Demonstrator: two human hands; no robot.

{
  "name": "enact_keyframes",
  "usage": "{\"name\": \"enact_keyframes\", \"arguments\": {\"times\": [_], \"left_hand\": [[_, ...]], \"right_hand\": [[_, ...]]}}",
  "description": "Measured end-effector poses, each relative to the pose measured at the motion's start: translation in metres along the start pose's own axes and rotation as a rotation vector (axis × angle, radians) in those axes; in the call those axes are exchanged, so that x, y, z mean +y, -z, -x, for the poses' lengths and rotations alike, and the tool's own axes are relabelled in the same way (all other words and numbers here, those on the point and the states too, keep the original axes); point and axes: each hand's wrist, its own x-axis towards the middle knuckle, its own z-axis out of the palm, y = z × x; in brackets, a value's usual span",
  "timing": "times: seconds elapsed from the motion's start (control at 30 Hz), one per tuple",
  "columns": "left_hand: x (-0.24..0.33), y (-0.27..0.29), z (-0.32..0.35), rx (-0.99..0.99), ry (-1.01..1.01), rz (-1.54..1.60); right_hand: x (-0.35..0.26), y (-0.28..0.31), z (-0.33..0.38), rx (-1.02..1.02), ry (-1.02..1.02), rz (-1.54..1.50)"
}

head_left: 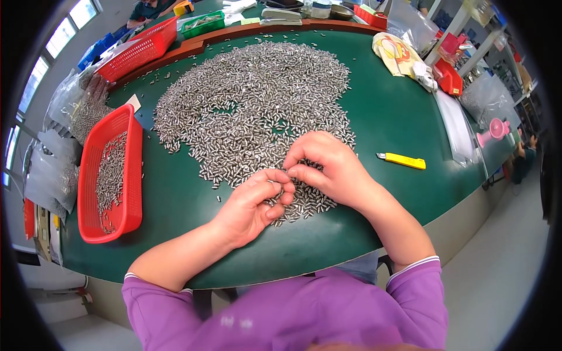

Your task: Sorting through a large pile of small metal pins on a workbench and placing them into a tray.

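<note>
A broad heap of small silvery metal pins (252,88) spreads over the green tabletop. At its near edge my left hand (250,202) is turned partly palm up, its fingers curled around a few of the metal pins. My right hand (328,167) meets it from the right, thumb and forefinger pinched together at the left fingertips. Whatever sits in that pinch is too small and covered to make out. More loose pins lie under and just in front of both hands.
To the left stands a red plastic basket (133,175) partly filled with the same pins. Bulging clear bags (52,169) sit beyond it. A yellow utility knife (403,160) lies on the right. Along the back run a wooden rim (234,30), another red basket (140,55) and a green tray (203,24).
</note>
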Motion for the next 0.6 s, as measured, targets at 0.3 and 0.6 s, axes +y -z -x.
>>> {"name": "enact_keyframes", "arguments": {"times": [0.3, 0.6], "left_hand": [[-0.005, 0.000, 0.001, 0.008, 0.001, -0.145], [-0.003, -0.005, 0.002, 0.021, -0.021, -0.153]], "right_hand": [[-0.007, -0.002, 0.001, -0.078, 0.053, -0.133], [-0.006, 0.002, -0.001, -0.007, -0.107, -0.064]]}}
